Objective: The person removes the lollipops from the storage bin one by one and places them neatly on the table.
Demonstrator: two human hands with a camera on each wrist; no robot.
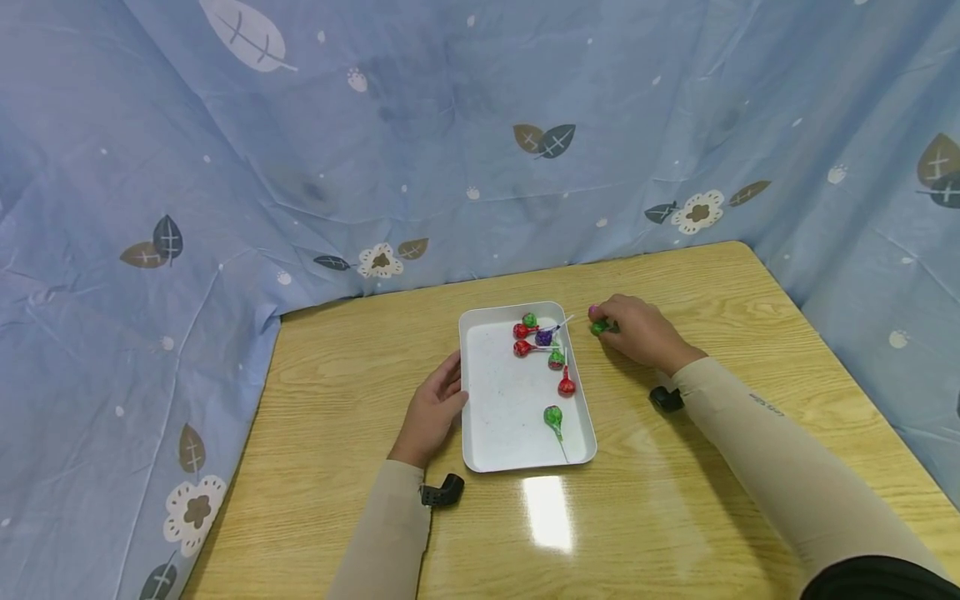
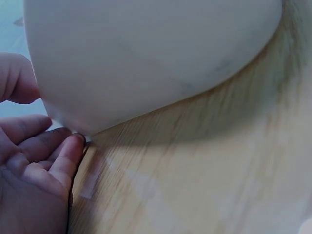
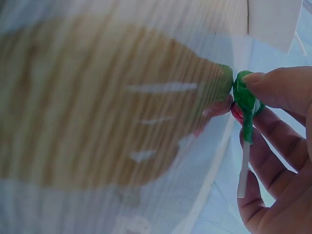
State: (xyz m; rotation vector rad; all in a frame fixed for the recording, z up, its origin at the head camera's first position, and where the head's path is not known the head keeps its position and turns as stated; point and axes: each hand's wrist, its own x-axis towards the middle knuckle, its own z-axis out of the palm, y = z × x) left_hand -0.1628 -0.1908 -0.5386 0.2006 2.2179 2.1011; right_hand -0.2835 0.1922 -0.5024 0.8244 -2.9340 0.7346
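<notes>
A white tray [image 1: 495, 417] lies on the table with several lollipops in it, mostly along its right side. Among them are a purple lollipop [image 1: 543, 337], a red lollipop [image 1: 566, 387] and a green lollipop [image 1: 553, 417]. My left hand [image 1: 431, 410] holds the tray's left side, thumb at the rim and fingers against the wall. To the right of the tray, my right hand [image 1: 637, 331] pinches another green lollipop [image 3: 247, 100], its white stick pointing toward the palm side. A pink-red candy [image 3: 237, 112] shows just behind it, partly hidden by the fingers.
The wooden table [image 1: 345, 375] is glossy and carries reflections. A blue patterned cloth [image 1: 450, 167] hangs behind it and along both sides. Small black wrist cameras [image 1: 442, 490] sit beneath both wrists.
</notes>
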